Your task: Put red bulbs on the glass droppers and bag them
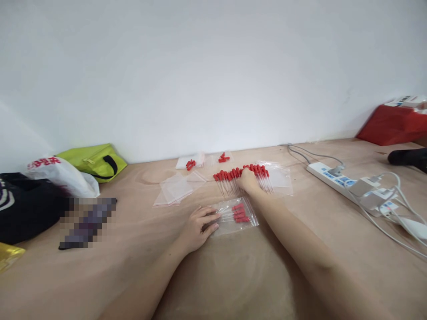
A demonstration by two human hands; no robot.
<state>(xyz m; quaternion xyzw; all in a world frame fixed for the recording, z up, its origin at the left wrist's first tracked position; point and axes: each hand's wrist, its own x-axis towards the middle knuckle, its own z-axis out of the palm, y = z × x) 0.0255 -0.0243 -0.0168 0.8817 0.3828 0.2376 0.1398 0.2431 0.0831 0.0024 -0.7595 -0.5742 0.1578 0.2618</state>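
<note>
On the table lies a clear plastic bag (230,224) with several red-topped droppers (240,213) in it, their thin clear ends pointing left. The fingers of my left hand (200,225) are spread, with their tips on the bag's left edge. Behind the bag is a row of red-topped droppers (227,177), side by side. My right hand (247,180) reaches into the middle of this row with its fingers bent together; its fingertips and whatever they hold are hidden.
Flat clear bags (175,189) lie left of the row, others (282,178) right. Small red pieces (191,165) sit behind. A power strip (333,182) with cables is at right, a red bag (393,124) beyond. A green pouch (96,162) and white bag (66,178) are left.
</note>
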